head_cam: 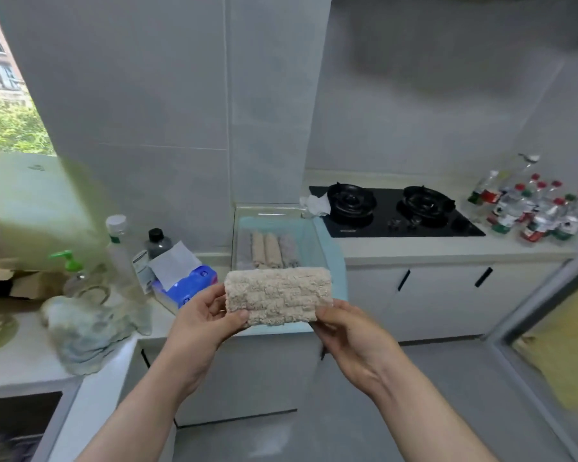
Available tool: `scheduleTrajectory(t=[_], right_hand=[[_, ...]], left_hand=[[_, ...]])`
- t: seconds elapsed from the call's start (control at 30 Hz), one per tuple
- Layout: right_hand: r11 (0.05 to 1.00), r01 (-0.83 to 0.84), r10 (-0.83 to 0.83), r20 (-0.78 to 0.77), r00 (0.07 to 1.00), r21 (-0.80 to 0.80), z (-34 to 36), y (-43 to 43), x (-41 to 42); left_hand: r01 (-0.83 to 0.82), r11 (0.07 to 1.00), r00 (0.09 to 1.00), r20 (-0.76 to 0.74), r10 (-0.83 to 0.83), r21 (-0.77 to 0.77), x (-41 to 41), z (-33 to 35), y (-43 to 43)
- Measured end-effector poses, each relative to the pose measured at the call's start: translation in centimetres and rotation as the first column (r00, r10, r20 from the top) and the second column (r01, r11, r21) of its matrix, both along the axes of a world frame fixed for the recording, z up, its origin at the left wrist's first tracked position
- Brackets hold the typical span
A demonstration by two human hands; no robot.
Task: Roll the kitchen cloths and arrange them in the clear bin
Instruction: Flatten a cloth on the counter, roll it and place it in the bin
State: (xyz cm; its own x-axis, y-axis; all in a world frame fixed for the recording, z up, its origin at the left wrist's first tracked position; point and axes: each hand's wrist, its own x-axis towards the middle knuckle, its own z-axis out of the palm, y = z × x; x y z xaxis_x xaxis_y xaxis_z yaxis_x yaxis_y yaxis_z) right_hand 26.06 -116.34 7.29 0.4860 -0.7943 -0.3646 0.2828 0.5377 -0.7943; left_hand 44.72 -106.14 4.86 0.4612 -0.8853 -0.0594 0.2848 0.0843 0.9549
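Beige cloth (277,295), already rolled, hangs just in front of the clear bin (318,243) on the desk (414,250), with the left grip (201,325) and right grip (351,331) each pinching 1 end. Rolling looks finished. Next it needs lowering beside the 4 rolls (271,250) inside: 2 beige, 2 grey.
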Motion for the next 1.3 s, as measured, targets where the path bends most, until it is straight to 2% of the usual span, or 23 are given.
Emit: scheduleTrajectory(t=[0.17,0.37,0.47,0.57,0.63,0.73,0.8,0.9,1.0,1.1,1.17,1.3], right_hand=[[0.994,0.044,-0.055,0.108,0.993,0.100,-0.4,-5.6,3.5],[0.961,0.109,-0.146,0.130,0.981,0.253,-2.2,-13.1,7.8],[0.928,0.143,-0.209,0.162,0.965,0.345,-3.1,-17.3,9.6],[0.917,0.143,-0.187,0.086,0.979,0.372,-4.0,-21.3,10.1],[0.935,0.126,-0.116,-0.051,0.992,0.331,-4.7,-23.8,10.2],[0.979,0.090,-0.023,-0.337,0.941,0.184,-6.2,-26.6,10.6],[0.996,0.041,-0.003,-0.426,0.905,0.079,-7.3,-27.6,11.3],[0.999,-0.016,0.028,-0.488,0.873,0.027,-8.9,-28.1,12.5],[0.991,-0.059,0.114,-0.522,0.846,0.121,-10.1,-28.3,13.5],[0.983,-0.071,0.158,-0.585,0.795,0.170,-11.6,-28.4,15.0],[0.976,-0.080,0.193,-0.637,0.746,0.202,-12.9,-28.1,15.9],[0.945,-0.058,0.278,-0.697,0.661,0.322,-15.8,-27.6,17.0]], left_hand=[[0.004,0.997,0.999,0.042,-0.007,0.076,3.5,-0.6,-6.8],[-0.018,0.978,0.934,0.352,-0.057,0.206,3.4,-1.0,-14.0],[0.060,0.959,0.879,0.441,-0.182,0.275,2.4,-1.7,-16.8],[0.148,0.914,0.806,0.489,-0.333,0.378,3.6,-2.8,-19.4],[0.072,0.879,0.696,0.607,-0.382,0.471,5.9,-4.0,-20.8],[-0.022,0.794,0.407,0.731,-0.548,0.607,9.1,-6.1,-23.2],[-0.023,0.710,0.250,0.692,-0.677,0.703,9.8,-7.6,-24.8],[0.044,0.586,0.138,0.576,-0.806,0.809,9.4,-9.7,-26.7],[0.066,0.429,-0.053,0.432,-0.900,0.901,8.4,-11.2,-28.5],[-0.043,0.340,-0.274,0.317,-0.908,0.939,8.0,-12.3,-29.5],[-0.109,0.300,-0.356,0.244,-0.902,0.948,8.5,-13.2,-29.5],[-0.082,0.303,-0.389,0.250,-0.887,0.949,10.2,-14.0,-29.2]])
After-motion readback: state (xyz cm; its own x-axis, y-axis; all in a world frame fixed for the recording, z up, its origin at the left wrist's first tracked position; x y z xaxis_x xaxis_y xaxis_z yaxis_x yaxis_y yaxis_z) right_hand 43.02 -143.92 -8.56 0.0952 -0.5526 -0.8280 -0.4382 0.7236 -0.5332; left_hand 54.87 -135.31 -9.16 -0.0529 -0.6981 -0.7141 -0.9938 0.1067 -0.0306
